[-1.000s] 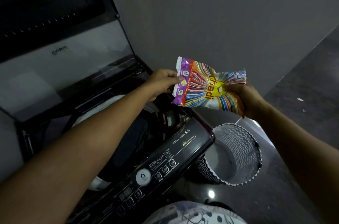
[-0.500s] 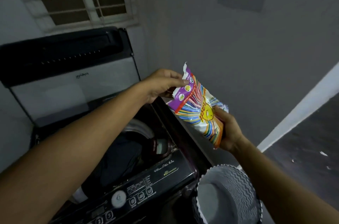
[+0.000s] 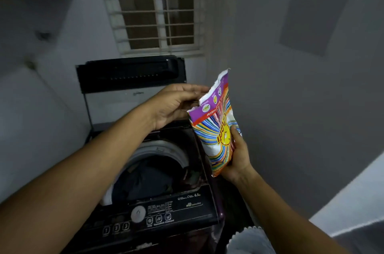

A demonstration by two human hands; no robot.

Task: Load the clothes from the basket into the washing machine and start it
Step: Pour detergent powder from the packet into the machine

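In the head view, right of centre, the right hand grips the lower part of a striped detergent packet. The left hand, fingers nearly straight, touches the packet's torn top. Below, dark clothes lie inside the open washing machine, and the basket shows at the bottom edge.

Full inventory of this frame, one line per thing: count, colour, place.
washing machine: 1, black, centre, by the wall
lid: 1, black with a grey panel, raised at the back
clothes: count unclear, mostly dark, inside the drum
detergent packet: 1, multicoloured, torn open at the top, above the machine's right edge
basket: 1, white with a zigzag rim, bottom right, partly in view
window: 1, white bars, above the machine
left hand: 1, fingers straight, at the packet's torn top
right hand: 1, holds the packet's lower half
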